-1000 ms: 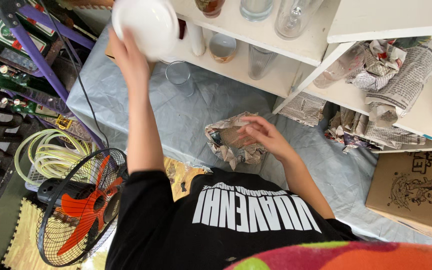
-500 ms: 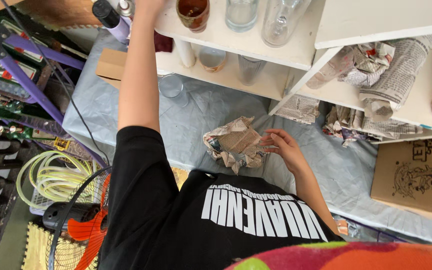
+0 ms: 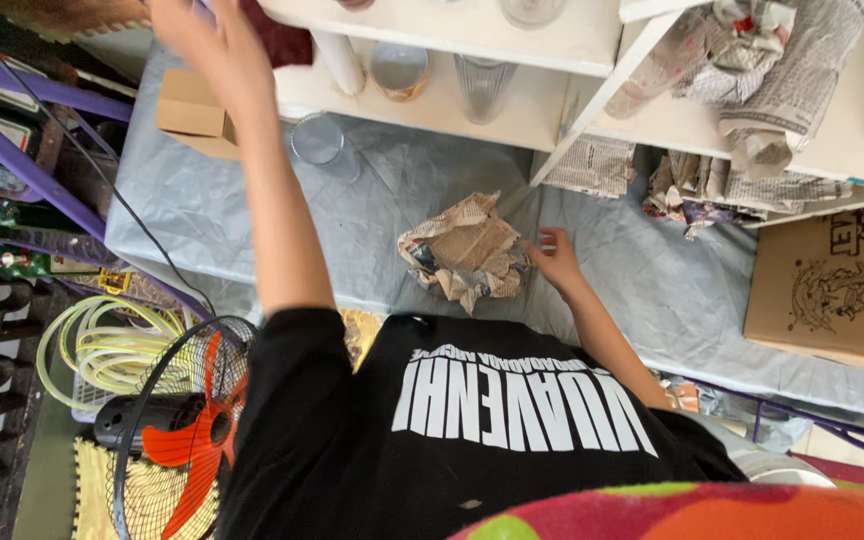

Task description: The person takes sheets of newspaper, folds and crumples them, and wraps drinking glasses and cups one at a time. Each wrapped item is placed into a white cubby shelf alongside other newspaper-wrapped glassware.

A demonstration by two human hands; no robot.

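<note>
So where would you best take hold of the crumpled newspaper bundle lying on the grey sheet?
Probably across the crumpled newspaper bundle, from above, fingers spread over its bulging middle. It lies loose on the grey sheet, with flaps sticking out at top and bottom that would likely tear or unfold if pinched. The right hand already sits at its right edge, so that side is nearest.

One view only — a head-worn camera looking almost straight down the person's black T-shirt [image 3: 472, 430] from close above. It faces the grey-sheeted table [image 3: 402, 200] and the white shelf unit [image 3: 512, 110] at the top of the frame — both at arm's reach. A caged fan [image 3: 187, 430] sits lower left, a cardboard box [image 3: 837, 285] right.
</note>
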